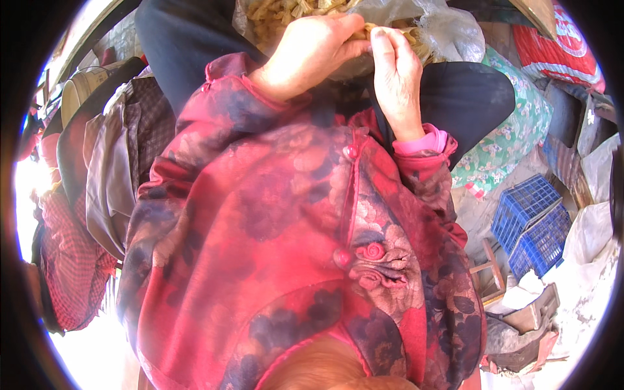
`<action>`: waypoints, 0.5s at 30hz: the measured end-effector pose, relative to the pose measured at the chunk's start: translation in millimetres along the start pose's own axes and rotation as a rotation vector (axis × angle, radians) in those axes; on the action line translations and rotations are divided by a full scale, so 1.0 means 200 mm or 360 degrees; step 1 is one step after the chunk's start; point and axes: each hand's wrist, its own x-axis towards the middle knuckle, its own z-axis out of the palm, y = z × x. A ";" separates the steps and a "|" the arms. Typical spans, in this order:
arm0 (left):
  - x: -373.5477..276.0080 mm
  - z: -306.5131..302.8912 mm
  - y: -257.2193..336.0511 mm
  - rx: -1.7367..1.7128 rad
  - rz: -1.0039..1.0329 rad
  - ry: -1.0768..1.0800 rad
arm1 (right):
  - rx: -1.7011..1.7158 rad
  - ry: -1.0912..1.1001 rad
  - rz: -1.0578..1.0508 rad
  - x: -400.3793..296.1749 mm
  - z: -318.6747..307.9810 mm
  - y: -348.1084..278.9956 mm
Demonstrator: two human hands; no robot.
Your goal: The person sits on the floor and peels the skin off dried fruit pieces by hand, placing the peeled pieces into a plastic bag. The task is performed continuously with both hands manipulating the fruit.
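Note:
My left hand (312, 53) and my right hand (397, 73) meet over my lap at the top of the view. Between their fingertips is a small pale-yellow strip (369, 30), pinched from both sides and mostly hidden by the fingers. Just beyond the hands lies a heap of similar yellow strips (287, 14), some folded or pleated; their material is hard to tell. A clear plastic sheet or bag (451, 29) lies around the heap and bunches up to the right of my right hand.
At the right lie a green patterned cloth sack (516, 117) and a red-and-white woven sack (555, 46). Blue plastic crates (531, 224) stand below them, near a wooden frame (490, 268). Clothes (117, 161) and a pale bucket (78, 92) are on the left.

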 end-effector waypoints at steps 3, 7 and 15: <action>0.03 -0.03 0.01 -0.1238 -0.0382 -0.0050 | 0.0131 -0.0160 0.0040 0.01 -0.05 -0.06; -0.01 -0.06 0.05 -0.2386 -0.1118 0.0086 | 0.0201 -0.0228 0.0059 -0.02 -0.12 -0.11; -0.10 -0.07 0.03 -0.2772 -0.1184 -0.0126 | 0.0162 -0.0276 0.0239 -0.19 -0.23 -0.12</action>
